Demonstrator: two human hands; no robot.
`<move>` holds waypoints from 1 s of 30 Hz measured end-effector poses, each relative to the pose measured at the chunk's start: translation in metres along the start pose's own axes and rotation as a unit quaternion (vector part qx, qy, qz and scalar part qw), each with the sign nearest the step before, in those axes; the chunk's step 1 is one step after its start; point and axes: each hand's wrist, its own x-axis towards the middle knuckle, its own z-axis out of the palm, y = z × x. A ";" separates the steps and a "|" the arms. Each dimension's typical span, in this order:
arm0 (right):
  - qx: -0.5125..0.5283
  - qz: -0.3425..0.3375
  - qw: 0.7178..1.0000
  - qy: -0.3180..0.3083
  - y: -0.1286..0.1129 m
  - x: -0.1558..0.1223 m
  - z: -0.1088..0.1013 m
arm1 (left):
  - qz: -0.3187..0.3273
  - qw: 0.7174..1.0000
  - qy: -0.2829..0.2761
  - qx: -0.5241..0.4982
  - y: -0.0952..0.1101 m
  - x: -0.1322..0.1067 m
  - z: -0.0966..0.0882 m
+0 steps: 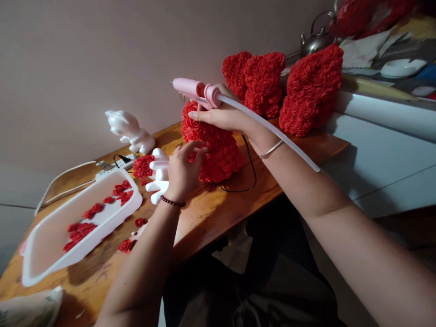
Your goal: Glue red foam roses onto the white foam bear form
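My right hand (221, 116) grips a pink plastic glue gun (190, 88), its long white glue stick (272, 129) running back over my wrist. My left hand (184, 168), fingers spread, touches the upright red foam-rose figure (218, 150), which stands just ahead of it and beneath the right hand.

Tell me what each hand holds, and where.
The right hand grips a pink glue gun by its handle. The left hand touches a red rose bear's side, with no clear grip.
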 end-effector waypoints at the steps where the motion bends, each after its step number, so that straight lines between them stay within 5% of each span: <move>1: 0.001 -0.004 1.000 0.001 0.000 0.000 0.000 | -0.003 1.000 0.005 0.000 0.000 0.000 0.001; 7: 0.009 -0.012 1.000 -0.001 -0.002 0.000 -0.001 | -0.004 0.998 0.040 0.051 0.002 0.000 0.006; 15: 0.010 0.001 1.000 -0.003 -0.001 -0.002 -0.002 | 0.000 0.998 0.016 0.054 0.005 -0.002 0.003; 25: -0.001 -0.019 1.000 0.012 0.004 0.002 0.001 | 0.077 0.984 -0.030 0.157 0.011 -0.003 -0.005; 30: -0.011 -0.018 1.000 0.011 0.002 0.001 0.002 | 0.064 0.965 -0.001 0.253 0.021 -0.003 -0.001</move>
